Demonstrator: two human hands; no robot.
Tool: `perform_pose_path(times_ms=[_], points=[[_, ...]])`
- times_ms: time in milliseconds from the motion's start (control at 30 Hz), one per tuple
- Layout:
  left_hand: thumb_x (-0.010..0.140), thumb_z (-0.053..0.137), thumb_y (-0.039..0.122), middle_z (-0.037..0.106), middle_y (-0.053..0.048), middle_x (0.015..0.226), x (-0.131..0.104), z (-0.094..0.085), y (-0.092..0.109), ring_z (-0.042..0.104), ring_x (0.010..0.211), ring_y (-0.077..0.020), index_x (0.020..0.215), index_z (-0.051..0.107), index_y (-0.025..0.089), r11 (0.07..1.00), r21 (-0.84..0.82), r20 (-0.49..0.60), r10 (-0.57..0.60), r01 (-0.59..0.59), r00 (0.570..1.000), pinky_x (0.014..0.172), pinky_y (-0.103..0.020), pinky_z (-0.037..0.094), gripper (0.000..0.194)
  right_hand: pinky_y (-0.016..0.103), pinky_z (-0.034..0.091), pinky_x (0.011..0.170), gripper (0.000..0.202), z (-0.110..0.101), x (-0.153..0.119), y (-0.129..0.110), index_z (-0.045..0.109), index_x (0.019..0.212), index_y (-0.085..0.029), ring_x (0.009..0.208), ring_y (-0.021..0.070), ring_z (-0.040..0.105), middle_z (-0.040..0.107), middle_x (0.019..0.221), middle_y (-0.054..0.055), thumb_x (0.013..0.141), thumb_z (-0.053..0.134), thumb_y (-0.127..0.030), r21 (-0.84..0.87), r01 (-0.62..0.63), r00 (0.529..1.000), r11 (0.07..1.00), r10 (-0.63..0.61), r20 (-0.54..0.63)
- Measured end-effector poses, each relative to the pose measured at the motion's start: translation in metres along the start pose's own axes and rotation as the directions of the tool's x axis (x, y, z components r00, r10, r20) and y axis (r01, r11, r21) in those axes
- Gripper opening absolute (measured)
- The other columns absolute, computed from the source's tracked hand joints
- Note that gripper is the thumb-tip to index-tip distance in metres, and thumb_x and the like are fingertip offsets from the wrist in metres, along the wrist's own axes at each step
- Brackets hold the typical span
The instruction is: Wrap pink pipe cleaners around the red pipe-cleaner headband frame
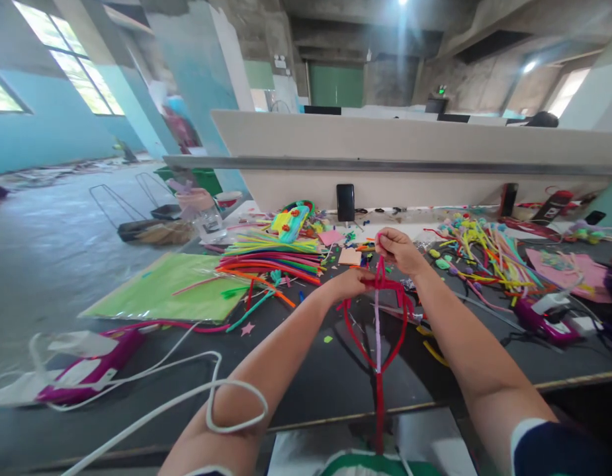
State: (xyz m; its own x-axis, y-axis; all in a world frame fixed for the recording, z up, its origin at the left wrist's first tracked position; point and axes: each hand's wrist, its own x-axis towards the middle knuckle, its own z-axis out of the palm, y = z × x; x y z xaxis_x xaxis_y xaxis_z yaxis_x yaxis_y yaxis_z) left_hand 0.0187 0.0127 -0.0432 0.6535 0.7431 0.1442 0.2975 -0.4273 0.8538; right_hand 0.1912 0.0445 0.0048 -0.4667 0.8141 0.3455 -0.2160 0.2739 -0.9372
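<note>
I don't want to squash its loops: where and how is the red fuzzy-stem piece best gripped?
Probably by the straight lower red stem, pinched from the wearer's side: it juts below the curved loops, while the left hand and right hand are both up near the top.

We look over a dark tabletop (pixel 306 383). At left lies a green sheet (pixel 167 287) in clear plastic, with a magenta power strip (pixel 118 354) nearer us. A bundle of fuzzy coloured stems (pixel 273 258) meets the sheet's right end. At right we find a tangled multicoloured heap (pixel 499 254) and a pink sheet (pixel 583 271).
</note>
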Motion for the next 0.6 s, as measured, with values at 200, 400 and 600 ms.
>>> perform_pose_path(times_ms=[200, 400, 600], points=[[0.084, 0.054, 0.030, 0.066, -0.007, 0.096, -0.002, 0.002, -0.020, 0.057, 0.098, -0.0189, 0.084, 0.073, 0.014, 0.976, 0.205, -0.073, 0.084, -0.068, 0.994, 0.093, -0.029, 0.041, 0.025, 0.017, 0.015, 0.038, 0.027, 0.000, 0.009, 0.024, 0.055, 0.083, -0.018, 0.039, 0.0038, 0.024, 0.044, 0.052, -0.007, 0.082, 0.061, -0.044, -0.005, -0.010, 0.998, 1.000, 0.011, 0.054], [0.079, 0.061, 0.031, 0.059, -0.005, 0.081, 0.006, 0.015, -0.031, 0.055, 0.081, -0.0146, 0.062, 0.068, 0.013, 0.957, 0.284, -0.233, 0.129, -0.060, 0.964, 0.081, -0.026, 0.044, 0.026, 0.017, 0.017, 0.039, 0.027, 0.002, 0.009, 0.033, 0.056, 0.083, -0.017, 0.042, 0.0042, 0.030, 0.044, 0.055, -0.006, 0.082, 0.062, -0.044, 0.034, -0.005, 1.000, 0.999, 0.004, 0.030], [0.074, 0.067, 0.033, 0.065, -0.003, 0.080, 0.005, 0.014, -0.021, 0.056, 0.087, -0.0179, 0.078, 0.072, 0.014, 0.991, -0.107, -0.155, -0.095, 0.079, 0.983, 0.084, -0.028, 0.044, 0.020, 0.016, 0.017, 0.039, 0.027, 0.002, 0.009, 0.033, 0.055, 0.083, -0.018, 0.042, 0.0039, 0.027, 0.043, 0.054, -0.007, 0.083, 0.059, -0.044, 0.064, 0.031, 0.998, 0.997, -0.035, 0.052]])
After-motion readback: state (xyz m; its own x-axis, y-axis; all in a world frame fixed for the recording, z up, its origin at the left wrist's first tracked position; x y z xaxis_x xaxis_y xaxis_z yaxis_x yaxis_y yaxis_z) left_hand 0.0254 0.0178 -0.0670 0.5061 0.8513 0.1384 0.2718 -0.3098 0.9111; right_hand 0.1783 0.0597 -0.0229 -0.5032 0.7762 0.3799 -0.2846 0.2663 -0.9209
